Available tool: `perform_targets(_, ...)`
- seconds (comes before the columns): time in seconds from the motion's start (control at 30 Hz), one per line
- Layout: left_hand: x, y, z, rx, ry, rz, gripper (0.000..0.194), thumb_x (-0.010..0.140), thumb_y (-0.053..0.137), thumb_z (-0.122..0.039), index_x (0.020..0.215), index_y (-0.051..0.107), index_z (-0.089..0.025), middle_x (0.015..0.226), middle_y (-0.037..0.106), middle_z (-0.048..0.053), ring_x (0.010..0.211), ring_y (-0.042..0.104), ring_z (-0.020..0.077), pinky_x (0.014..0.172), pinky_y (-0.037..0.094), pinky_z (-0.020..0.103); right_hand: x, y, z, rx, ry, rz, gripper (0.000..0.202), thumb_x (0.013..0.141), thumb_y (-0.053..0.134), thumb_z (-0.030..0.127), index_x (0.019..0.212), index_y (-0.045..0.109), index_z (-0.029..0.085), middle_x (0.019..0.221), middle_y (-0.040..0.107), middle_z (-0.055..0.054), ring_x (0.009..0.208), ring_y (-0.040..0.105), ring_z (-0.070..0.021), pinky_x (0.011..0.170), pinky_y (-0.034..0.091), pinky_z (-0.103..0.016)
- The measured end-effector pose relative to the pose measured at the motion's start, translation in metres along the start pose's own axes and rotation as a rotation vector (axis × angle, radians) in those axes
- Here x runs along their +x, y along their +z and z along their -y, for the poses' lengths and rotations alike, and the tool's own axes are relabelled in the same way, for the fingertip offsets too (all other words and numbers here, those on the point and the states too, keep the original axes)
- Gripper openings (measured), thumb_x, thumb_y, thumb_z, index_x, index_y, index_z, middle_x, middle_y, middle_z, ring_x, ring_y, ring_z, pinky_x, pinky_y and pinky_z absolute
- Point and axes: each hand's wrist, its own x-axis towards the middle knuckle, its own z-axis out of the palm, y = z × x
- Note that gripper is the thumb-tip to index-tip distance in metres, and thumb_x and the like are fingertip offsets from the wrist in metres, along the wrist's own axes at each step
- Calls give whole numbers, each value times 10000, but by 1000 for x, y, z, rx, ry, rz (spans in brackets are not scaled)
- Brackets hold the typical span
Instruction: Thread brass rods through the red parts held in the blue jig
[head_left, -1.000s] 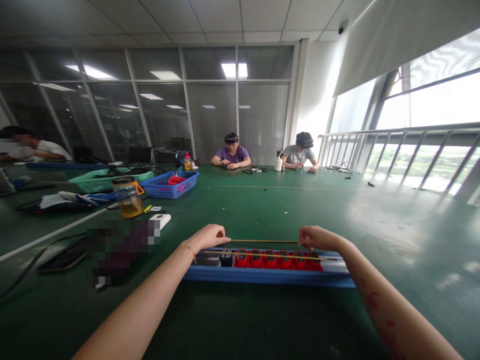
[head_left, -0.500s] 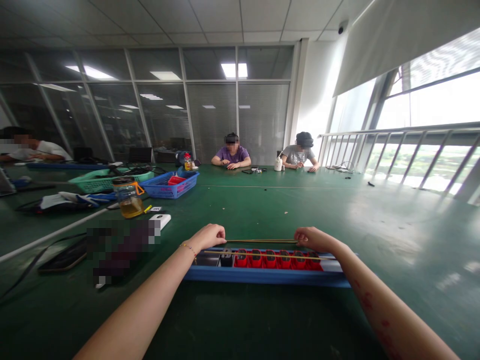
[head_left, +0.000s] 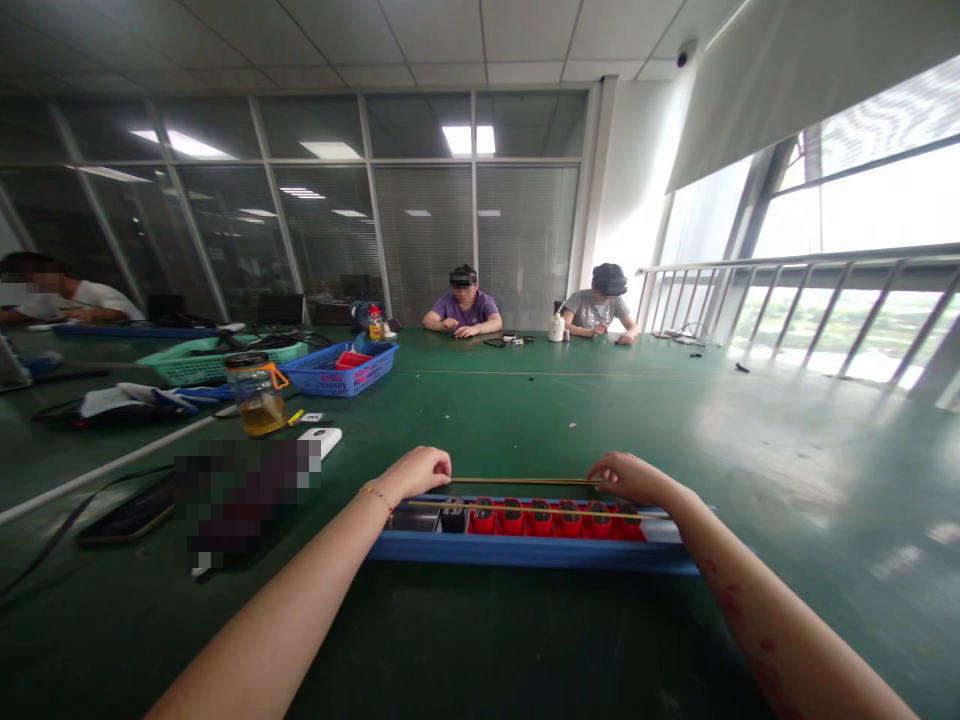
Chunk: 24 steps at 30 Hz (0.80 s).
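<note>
A thin straight tan strand (head_left: 517,481) runs between my hands, just beyond the far edge of a long blue tray (head_left: 525,550). My left hand (head_left: 415,473) pinches its left end, fingers closed. At its right end my right hand (head_left: 626,476) is closed too, thumb and fingertips together. Whether it is a stretched band or a stick I cannot tell. A second tan strand (head_left: 495,507) crosses over the tray, its ends hidden near my wrists. Inside the tray stand several red holders (head_left: 541,520) with dark pieces in them, and one black holder (head_left: 452,516) at their left.
On the left of the green table (head_left: 465,420) are a jar of amber liquid (head_left: 261,405), a blue basket (head_left: 345,378), a green basket (head_left: 187,368), a phone (head_left: 131,510) and a dark pouch-like item (head_left: 247,500). Two people sit across the table; another sits far left.
My right hand has shifted very slightly, and the strand between my hands looks a touch higher. The tray and its contents stay put.
</note>
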Motion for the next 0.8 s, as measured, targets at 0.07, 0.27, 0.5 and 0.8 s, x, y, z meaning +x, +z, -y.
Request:
perform_targets(0.07,0,0,-1,6,3,-4,141,744,536,-309,781,629,-211,804,662,-2,728,594,125,627,400,189,0,0,0,-2,4,-6,243,717,565,259,925,681,214,845,664,-62,768,599,-203,664,451,-263)
perform_targets(0.27,-5,-20,-16,26,20,-31,188,763,509,-351,780,636,-213,839,654,8,747,587,136,634,387,199,-1,2,-1,19,27,-13,211,720,565,246,897,674,211,835,665,-50,756,598,-188,654,454,-246)
perform_targets(0.5,-42,-81,-55,-158,32,208,308,710,535,-475,836,635,-212,770,667,-11,669,597,131,566,393,189,0,3,-2,53,52,-6,207,718,565,235,894,672,213,830,671,-40,733,604,-178,650,460,-241)
perform_targets(0.8,-53,-78,-68,-91,46,347,150,657,584,-324,727,642,-205,616,647,-32,543,583,116,492,368,188,-1,5,-2,68,59,-19,224,715,555,243,899,675,201,832,669,-49,735,605,-185,646,458,-246)
